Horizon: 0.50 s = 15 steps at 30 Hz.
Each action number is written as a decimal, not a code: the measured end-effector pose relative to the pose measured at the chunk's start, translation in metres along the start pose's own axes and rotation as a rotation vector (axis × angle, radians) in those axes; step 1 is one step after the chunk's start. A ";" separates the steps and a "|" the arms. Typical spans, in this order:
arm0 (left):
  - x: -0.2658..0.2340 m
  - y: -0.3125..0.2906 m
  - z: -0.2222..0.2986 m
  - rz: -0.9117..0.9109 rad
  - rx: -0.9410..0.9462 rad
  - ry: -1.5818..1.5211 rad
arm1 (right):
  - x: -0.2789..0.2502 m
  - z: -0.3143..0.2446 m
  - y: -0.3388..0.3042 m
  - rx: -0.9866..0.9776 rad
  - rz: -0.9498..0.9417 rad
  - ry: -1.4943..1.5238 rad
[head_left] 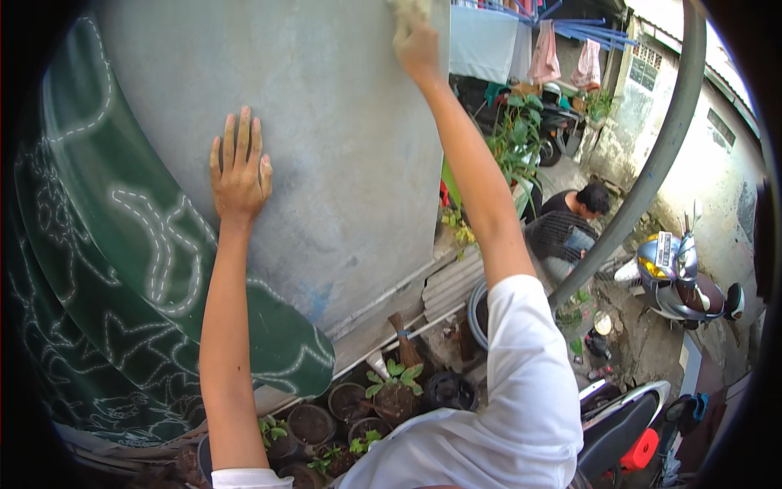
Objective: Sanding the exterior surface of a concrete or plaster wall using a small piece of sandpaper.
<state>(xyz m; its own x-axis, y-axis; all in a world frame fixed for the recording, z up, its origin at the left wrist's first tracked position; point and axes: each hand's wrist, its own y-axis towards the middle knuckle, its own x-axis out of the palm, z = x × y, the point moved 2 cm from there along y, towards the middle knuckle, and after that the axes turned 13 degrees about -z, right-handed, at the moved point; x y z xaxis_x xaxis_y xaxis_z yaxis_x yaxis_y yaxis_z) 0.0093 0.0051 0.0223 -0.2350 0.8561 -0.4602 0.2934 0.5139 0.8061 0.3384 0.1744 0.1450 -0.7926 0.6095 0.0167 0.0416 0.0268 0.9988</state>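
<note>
My left hand (240, 175) lies flat on a large grey panel (342, 179), its fingers stretched out and dusted with pale residue. Up at the panel's top right edge, my right hand (417, 50) is closed on a pale yellowish wad (411, 11). The wad is blurred and partly cut off by the picture's edge, so I cannot tell whether it is cloth or sponge. Green fabric with white dashed outlines (155, 220) hangs along the panel's left side and bulges under my left forearm. A bluish smudge marks the panel's lower part.
Several potted plants (395, 391) stand below the panel, beside a hand brush (401, 330). A curved grey pole (643, 179) crosses the right side. Beyond it a person in dark clothes (562, 224) sits low near a parked scooter (680, 281). Laundry (482, 41) hangs at the top.
</note>
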 end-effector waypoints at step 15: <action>0.008 -0.001 0.007 -0.010 -0.005 0.015 | 0.047 -0.038 0.013 -0.113 -0.041 -0.150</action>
<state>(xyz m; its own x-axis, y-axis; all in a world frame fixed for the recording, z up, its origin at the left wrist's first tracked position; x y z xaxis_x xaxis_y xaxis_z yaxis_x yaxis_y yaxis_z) 0.0133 0.0117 0.0157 -0.2518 0.8500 -0.4627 0.2863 0.5221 0.8034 0.2783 0.1736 0.1600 -0.6923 0.7212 -0.0224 -0.0641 -0.0305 0.9975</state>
